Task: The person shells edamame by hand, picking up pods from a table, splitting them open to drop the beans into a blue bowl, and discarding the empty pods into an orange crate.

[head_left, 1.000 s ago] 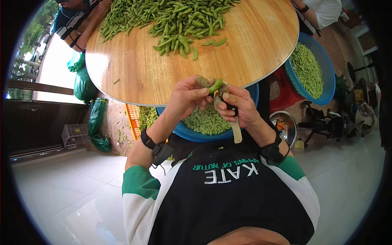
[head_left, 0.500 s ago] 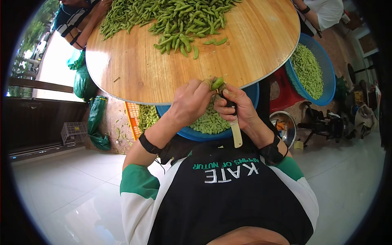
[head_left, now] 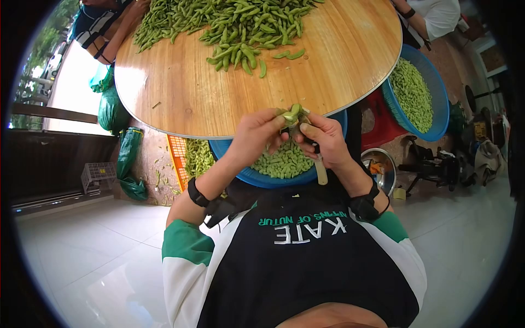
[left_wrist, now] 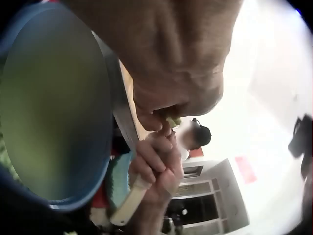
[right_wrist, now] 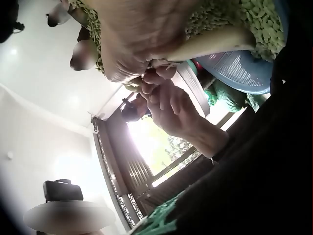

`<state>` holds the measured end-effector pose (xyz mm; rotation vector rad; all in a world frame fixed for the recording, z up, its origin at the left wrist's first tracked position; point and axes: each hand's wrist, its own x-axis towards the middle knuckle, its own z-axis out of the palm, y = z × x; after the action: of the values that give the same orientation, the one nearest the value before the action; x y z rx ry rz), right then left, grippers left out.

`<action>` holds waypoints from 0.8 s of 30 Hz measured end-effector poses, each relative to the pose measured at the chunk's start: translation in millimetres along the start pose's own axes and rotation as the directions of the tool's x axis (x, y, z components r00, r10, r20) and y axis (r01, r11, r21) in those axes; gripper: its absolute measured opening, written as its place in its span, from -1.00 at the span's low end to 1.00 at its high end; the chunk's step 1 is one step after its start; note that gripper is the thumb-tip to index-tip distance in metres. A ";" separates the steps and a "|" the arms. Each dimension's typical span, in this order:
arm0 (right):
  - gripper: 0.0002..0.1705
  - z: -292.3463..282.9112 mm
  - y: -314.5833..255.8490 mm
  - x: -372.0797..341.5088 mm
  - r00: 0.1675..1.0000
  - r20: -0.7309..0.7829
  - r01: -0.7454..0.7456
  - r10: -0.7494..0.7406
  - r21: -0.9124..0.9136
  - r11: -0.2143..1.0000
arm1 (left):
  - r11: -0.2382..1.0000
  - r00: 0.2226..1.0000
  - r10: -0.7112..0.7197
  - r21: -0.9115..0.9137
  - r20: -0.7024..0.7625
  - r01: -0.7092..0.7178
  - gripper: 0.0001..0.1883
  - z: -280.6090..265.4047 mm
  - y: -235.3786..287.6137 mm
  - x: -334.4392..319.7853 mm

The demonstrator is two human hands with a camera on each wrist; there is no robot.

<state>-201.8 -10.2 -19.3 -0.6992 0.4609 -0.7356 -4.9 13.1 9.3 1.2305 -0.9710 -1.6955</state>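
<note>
Over the near edge of the round wooden table [head_left: 180, 104], my left hand [head_left: 252, 136] pinches a green soybean pod [head_left: 295, 112] that looks split, its pale inside showing. My right hand [head_left: 328, 143] meets it at the pod, fingers curled round a tool with a flat cream handle [head_left: 321, 171]. The handle has a hole at its end in the left wrist view; the tool's working end is hidden by the fingers. Below both hands sits a blue basin [head_left: 240, 176] of shelled green beans [head_left: 283, 162].
A large heap of pods [head_left: 246, 27] covers the table's far side, with a few loose pods [head_left: 290, 54] nearer. Right of the table stands another blue basin [head_left: 441, 117] of beans. An orange crate [head_left: 178, 158] is at the left. Other people sit across the table.
The left hand turned knuckles-up half a second ago, then rolled back. The pod, whole a second ago, now shows its pale inside. The cream handle has swung slightly right and up.
</note>
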 end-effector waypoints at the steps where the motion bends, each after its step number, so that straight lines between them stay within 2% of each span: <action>1: -0.68 -1.4 2.3 1.5 0.998 -0.040 0.042 -0.050 -0.188 0.981 | 1.000 1.000 0.002 0.000 -0.002 -0.002 -0.79 3.3 -1.5 -0.4; 2: -0.67 -1.6 4.2 2.2 0.992 -0.071 0.073 -0.106 -0.370 0.926 | 0.973 0.994 0.099 0.212 -0.044 -0.088 -0.81 8.5 -4.3 -2.6; 3: -0.67 3.1 4.8 3.2 0.992 -0.071 0.072 -0.106 -0.370 0.926 | 0.895 0.977 0.202 0.417 -0.063 -0.158 -0.82 13.7 -7.4 -4.4; 4: -0.66 10.9 5.0 4.7 0.964 -0.129 0.145 -0.233 -0.481 0.865 | 0.823 0.948 0.311 0.516 -0.060 -0.238 -0.85 17.3 -12.5 -4.4; 5: -0.65 14.8 4.9 5.2 0.916 -0.170 0.201 -0.363 -0.588 0.784 | 0.823 0.949 0.311 0.515 -0.057 -0.239 -0.85 19.6 -14.4 -6.0; 6: -0.65 12.5 5.2 6.3 0.916 -0.171 0.201 -0.364 -0.588 0.783 | 0.754 0.918 0.395 0.583 -0.033 -0.303 -0.85 21.4 -16.0 -7.9; 7: -0.62 8.7 6.4 8.4 0.883 -0.096 0.256 -0.459 -0.722 0.643 | 0.675 0.881 0.472 0.645 -0.005 -0.358 -0.85 22.4 -17.3 -10.2; 8: -0.60 6.7 7.4 9.3 0.845 -0.005 0.298 -0.535 -0.827 0.476 | 0.676 0.882 0.471 0.645 -0.007 -0.356 -0.85 22.8 -18.0 -12.1; 9: -0.60 8.1 5.9 8.4 0.845 -0.006 0.297 -0.535 -0.827 0.477 | 0.682 0.887 0.463 0.641 -0.007 -0.351 -0.84 23.2 -18.0 -13.3; 11: -0.60 12.1 0.5 7.2 0.766 0.186 0.363 -0.615 -0.916 0.174 | 0.687 0.890 0.457 0.637 -0.006 -0.348 -0.84 23.8 -17.2 -15.6; 12: -0.60 10.0 2.1 8.4 0.766 0.187 0.363 -0.615 -0.915 0.175 | 0.676 0.893 0.451 0.649 0.009 -0.348 -0.84 23.8 -17.1 -17.7; 14: -0.67 3.6 6.7 10.5 0.742 0.243 0.377 -0.625 -0.922 0.088 | 0.666 0.897 0.442 0.660 0.025 -0.347 -0.84 26.3 -17.1 -21.5; 15: -0.67 3.2 6.7 8.9 0.741 0.241 0.375 -0.626 -0.923 0.089 | 0.622 0.875 0.483 0.689 0.037 -0.373 -0.84 28.9 -16.8 -22.7; 17: -0.73 3.3 7.1 7.8 0.790 0.187 0.349 -0.584 -0.920 0.178 | 0.574 0.850 0.524 0.718 0.046 -0.393 -0.83 28.6 -15.0 -23.8; 18: -0.73 1.6 9.6 8.1 0.791 0.187 0.349 -0.582 -0.920 0.180 | 0.660 0.902 0.431 0.676 0.017 -0.328 -0.83 27.2 -14.4 -24.6; 19: -0.75 -2.0 13.5 8.7 0.772 0.213 0.346 -0.599 -0.931 0.115 | 0.736 0.944 0.331 0.627 -0.005 -0.255 -0.83 26.9 -14.6 -24.9; 20: -0.77 -4.2 15.4 8.7 0.750 0.239 0.340 -0.616 -0.939 0.049 | 0.737 0.944 0.331 0.626 -0.004 -0.255 -0.83 27.3 -21.7 -23.9; 21: -0.77 -3.6 14.3 7.0 0.750 0.239 0.340 -0.617 -0.939 0.049 | 0.752 0.937 0.350 0.601 -0.016 -0.271 -0.86 29.2 -30.4 -22.3; 23: -0.80 0.7 11.4 3.8 0.816 0.157 0.325 -0.555 -0.920 0.217 | 0.764 0.927 0.373 0.578 -0.034 -0.286 -0.87 27.8 -39.2 -19.6; 24: -0.80 2.6 11.1 3.1 0.819 0.159 0.326 -0.552 -0.920 0.219 | 0.867 0.961 0.256 0.465 -0.103 -0.180 -0.88 28.8 -36.6 -19.4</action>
<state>-193.2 -5.5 -25.9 -1.9577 0.9203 -1.0944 -35.0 48.2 -10.8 1.4631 -1.3985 -1.2032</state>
